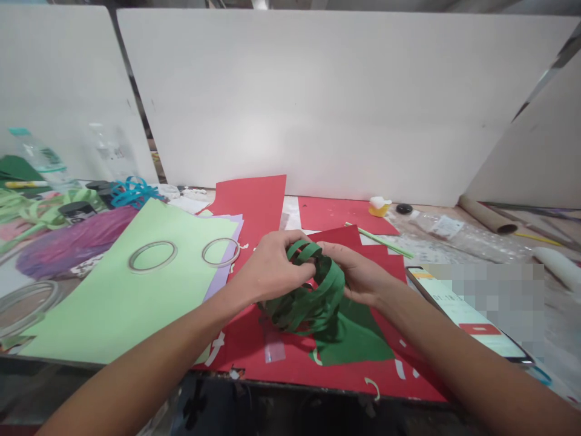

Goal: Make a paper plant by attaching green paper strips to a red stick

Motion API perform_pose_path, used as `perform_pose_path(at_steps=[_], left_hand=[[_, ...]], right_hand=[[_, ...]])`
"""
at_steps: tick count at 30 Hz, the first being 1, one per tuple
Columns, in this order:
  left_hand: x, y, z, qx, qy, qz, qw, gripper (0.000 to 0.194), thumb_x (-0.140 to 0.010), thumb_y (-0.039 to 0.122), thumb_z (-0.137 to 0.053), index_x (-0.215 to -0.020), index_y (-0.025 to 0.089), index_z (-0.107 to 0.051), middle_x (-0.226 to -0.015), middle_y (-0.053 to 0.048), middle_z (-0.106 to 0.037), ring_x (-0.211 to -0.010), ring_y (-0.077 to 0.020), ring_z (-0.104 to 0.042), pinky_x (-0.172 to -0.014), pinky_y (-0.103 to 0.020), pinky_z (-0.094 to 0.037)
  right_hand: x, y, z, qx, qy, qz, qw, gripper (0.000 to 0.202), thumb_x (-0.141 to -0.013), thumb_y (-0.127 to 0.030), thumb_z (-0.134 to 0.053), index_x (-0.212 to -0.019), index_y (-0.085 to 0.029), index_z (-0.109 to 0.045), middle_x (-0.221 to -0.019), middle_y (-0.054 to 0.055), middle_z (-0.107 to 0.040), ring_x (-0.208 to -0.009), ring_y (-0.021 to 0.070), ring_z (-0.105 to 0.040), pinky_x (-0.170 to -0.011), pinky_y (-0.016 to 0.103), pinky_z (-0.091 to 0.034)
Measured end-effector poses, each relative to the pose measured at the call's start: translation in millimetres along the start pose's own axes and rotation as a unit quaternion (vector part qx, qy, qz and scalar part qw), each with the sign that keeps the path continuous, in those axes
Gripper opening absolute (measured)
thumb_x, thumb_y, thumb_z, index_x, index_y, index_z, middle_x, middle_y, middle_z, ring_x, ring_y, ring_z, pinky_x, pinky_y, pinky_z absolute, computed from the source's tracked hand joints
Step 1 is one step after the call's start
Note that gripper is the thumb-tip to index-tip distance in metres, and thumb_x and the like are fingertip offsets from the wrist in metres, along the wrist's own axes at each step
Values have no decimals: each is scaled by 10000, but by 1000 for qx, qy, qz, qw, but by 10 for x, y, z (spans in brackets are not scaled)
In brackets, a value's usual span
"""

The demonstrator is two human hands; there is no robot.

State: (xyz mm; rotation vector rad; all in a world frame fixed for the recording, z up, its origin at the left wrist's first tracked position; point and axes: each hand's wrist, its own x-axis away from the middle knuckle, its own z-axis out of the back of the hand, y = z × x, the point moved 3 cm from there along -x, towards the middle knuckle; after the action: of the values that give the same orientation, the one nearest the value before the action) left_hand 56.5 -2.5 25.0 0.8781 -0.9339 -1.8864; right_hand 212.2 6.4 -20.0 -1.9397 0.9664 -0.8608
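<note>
The left hand (270, 263) has its thumb and fingers closed on the upper loops of a ball of green paper strips (304, 312), held low over the red paper (254, 360). The right hand (365, 278) is against the ball's other side; its fingertips are partly hidden, so how firmly they close I cannot tell. A green sheet (358, 339) lies below and beside the ball, on the red paper.

The strips look thin and springy, so the likeliest trouble is a squeeze from both sides creasing the loops or flattening the round shape. The left thumb reaches in among the loops and could snag one as it pulls out, tearing it or popping a join. A clear piece (275, 348), perhaps tape, lies just under the ball and might stick to it if the ball is set down there. Loose scraps (399, 369) on the red paper could also get caught between strips. The phone (472, 315) lies beside the right forearm, where a careless elbow might nudge it.
</note>
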Motion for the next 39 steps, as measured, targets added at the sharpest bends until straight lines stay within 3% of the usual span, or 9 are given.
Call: perform_pose_path(at_steps=[6,14,22,29,35,39], left_hand=[[13,3,11,-26,3,-13,1000,66,-673,174,-547,-708,188,-600,-600,51,-460,-569,-105,-417,-509,-227,-341],[30,-12,5,-28,1,1,1000,69,-696,218,-579,-710,185,-637,-591,50,-488,-562,-100,-420,-502,-221,-348],[57,17,-19,-43,8,-4,999,91,-700,261,-633,-732,187,-673,-602,38,-558,-555,-102,-438,-486,-219,-351],[40,-18,3,-118,62,-58,989,91,-679,171,-641,-738,190,-707,-596,40,-628,-540,-107,-520,-524,-232,-377],[18,-23,7,-153,45,-107,981,248,-679,120,-640,-875,215,-757,-750,13,-726,-646,-134,-612,-617,-246,-429],[31,-27,-13,-178,21,-113,977,216,-699,143,-633,-840,232,-770,-713,8,-709,-634,-146,-587,-604,-264,-418]], right_hand=[[20,-2,-4,34,7,16,999,259,-759,-374,-762,-797,-158,-624,-676,-16,-634,-587,107,-604,-554,221,-476],[57,-46,-32,92,6,37,995,342,-712,-421,-806,-703,-171,-574,-558,-65,-514,-471,63,-459,-463,198,-354],[71,-122,17,165,-53,65,983,309,-727,-429,-793,-725,-170,-624,-615,-37,-562,-542,75,-487,-527,210,-379],[69,-174,113,266,-25,98,959,285,-794,-455,-729,-860,-181,-685,-768,25,-637,-685,133,-581,-649,275,-457],[104,-243,139,335,-44,110,935,243,-826,-427,-702,-830,-184,-690,-758,24,-651,-689,139,-588,-655,283,-456],[122,-273,138,358,-58,100,926,225,-830,-410,-703,-829,-185,-692,-758,13,-648,-701,131,-585,-662,271,-453]])
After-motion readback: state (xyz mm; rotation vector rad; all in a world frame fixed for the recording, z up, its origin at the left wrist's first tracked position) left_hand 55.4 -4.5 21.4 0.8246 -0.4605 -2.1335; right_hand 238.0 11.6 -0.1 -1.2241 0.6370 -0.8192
